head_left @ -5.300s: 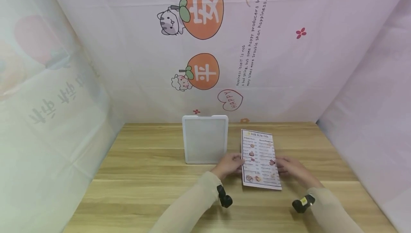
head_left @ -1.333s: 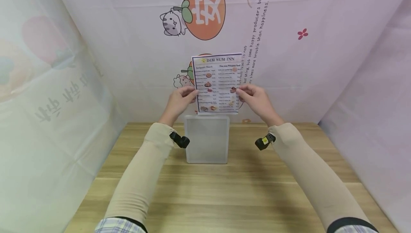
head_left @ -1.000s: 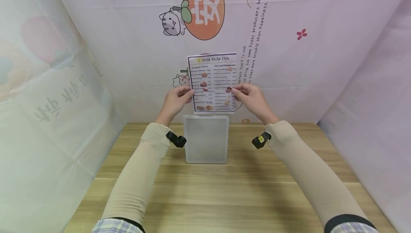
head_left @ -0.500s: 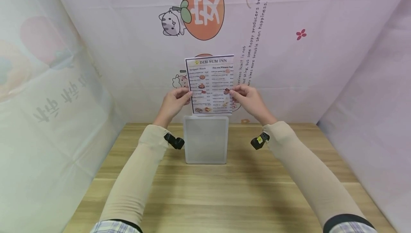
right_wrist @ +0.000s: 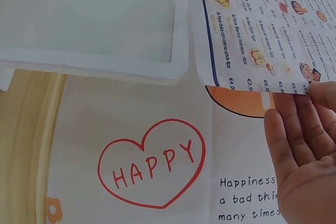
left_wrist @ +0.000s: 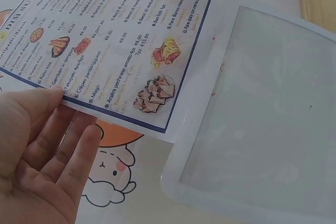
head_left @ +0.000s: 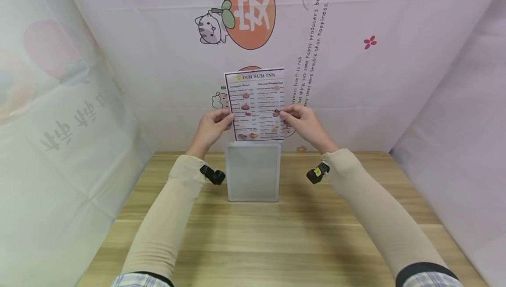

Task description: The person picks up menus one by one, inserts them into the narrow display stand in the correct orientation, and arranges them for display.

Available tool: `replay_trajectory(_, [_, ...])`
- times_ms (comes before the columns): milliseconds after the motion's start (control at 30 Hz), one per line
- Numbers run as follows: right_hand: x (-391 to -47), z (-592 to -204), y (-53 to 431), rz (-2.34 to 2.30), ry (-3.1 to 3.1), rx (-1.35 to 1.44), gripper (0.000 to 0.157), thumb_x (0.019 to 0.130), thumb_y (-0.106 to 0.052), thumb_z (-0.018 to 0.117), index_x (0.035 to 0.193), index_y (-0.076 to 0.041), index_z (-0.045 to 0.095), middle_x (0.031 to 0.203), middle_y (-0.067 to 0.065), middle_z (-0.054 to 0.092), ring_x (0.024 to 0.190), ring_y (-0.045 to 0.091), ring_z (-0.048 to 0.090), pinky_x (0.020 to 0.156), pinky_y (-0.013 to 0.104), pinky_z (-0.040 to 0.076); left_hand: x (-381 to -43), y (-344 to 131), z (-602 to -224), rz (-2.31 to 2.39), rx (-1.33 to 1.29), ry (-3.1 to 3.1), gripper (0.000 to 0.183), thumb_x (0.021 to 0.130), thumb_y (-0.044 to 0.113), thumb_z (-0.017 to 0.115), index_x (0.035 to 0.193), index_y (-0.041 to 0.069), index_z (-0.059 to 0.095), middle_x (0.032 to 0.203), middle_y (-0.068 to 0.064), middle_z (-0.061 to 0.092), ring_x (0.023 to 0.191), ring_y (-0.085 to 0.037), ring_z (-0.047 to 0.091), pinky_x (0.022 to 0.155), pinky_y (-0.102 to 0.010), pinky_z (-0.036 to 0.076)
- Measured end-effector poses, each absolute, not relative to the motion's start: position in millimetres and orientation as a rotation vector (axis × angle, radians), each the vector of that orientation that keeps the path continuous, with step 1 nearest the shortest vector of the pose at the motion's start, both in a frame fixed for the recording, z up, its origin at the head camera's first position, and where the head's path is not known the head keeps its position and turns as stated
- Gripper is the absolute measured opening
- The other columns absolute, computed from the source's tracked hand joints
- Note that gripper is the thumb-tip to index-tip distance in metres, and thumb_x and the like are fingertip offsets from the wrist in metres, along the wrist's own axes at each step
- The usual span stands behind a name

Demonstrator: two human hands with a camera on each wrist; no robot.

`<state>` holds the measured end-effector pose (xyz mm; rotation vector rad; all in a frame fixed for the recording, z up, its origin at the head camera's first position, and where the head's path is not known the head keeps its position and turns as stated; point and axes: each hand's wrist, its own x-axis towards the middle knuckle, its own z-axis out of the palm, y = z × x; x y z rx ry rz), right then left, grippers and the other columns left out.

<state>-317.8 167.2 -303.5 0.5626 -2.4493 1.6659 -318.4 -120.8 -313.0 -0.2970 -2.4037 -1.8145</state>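
Both hands hold up a printed menu sheet (head_left: 257, 102) headed DIM SUM INN, its face toward the head camera. My left hand (head_left: 211, 126) pinches the sheet's left edge between thumb and fingers; my right hand (head_left: 306, 124) pinches the right edge. Directly under the sheet stands a white-rimmed frame (head_left: 253, 172) with a greyish clear panel, upright on the table. In the left wrist view the menu's lower edge lies close beside the frame's top rim (left_wrist: 202, 103). Whether paper and rim touch, I cannot tell.
The wooden table (head_left: 253, 243) runs up to a printed cloth backdrop (head_left: 336, 58) just behind the frame. Pale cloth walls close in the left and right sides. A black camera (head_left: 212, 175) is strapped on the left wrist, another black camera (head_left: 317, 173) on the right.
Some seconds ago the menu was low over the table right of the frame; both hands have raised it above the frame. Over the last second it has shifted slightly left.
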Motion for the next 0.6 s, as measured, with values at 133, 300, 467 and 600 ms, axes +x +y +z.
replay_trajectory(133, [-318, -303, 165, 1.647, -2.459, 0.558, 0.03, 0.101, -0.026, 0.063, 0.116, -0.001, 0.067, 0.114, 0.013, 0.07, 0.098, 0.024, 0.067, 0.089, 0.04, 0.055, -319, -123, -314, -1.818, -0.287, -2.403, 0.033, 0.1, 0.029, 0.065, 0.121, 0.005, 0.067, 0.119, -0.01, 0.068, 0.106, -0.023, 0.065, 0.089, -0.027, 0.055])
replay_trajectory(300, [-320, -305, 161, 1.654, -2.456, 0.553, 0.029, 0.101, -0.025, 0.063, 0.116, -0.001, 0.068, 0.114, 0.012, 0.071, 0.097, 0.022, 0.067, 0.088, 0.036, 0.056, -320, -127, -316, -1.807, -0.275, -2.398, 0.034, 0.1, 0.028, 0.065, 0.122, 0.002, 0.067, 0.118, -0.013, 0.068, 0.105, -0.025, 0.066, 0.088, -0.027, 0.055])
replay_trajectory(467, [-321, -307, 157, 1.655, -2.455, 0.551, 0.027, 0.102, -0.024, 0.063, 0.116, -0.001, 0.068, 0.112, 0.012, 0.071, 0.098, 0.026, 0.067, 0.083, 0.029, 0.056, -320, -130, -317, -1.808, -0.275, -2.387, 0.035, 0.1, 0.027, 0.065, 0.123, 0.0, 0.066, 0.119, -0.015, 0.068, 0.104, -0.027, 0.066, 0.088, -0.028, 0.056])
replay_trajectory(600, [-323, -310, 153, 1.685, -2.434, 0.563, 0.027, 0.101, -0.023, 0.063, 0.116, -0.001, 0.068, 0.109, 0.013, 0.071, 0.098, 0.029, 0.066, 0.083, 0.028, 0.056, -318, -134, -318, -1.806, -0.268, -2.389, 0.036, 0.1, 0.027, 0.065, 0.125, 0.0, 0.065, 0.12, -0.015, 0.067, 0.105, -0.027, 0.066, 0.089, -0.028, 0.055])
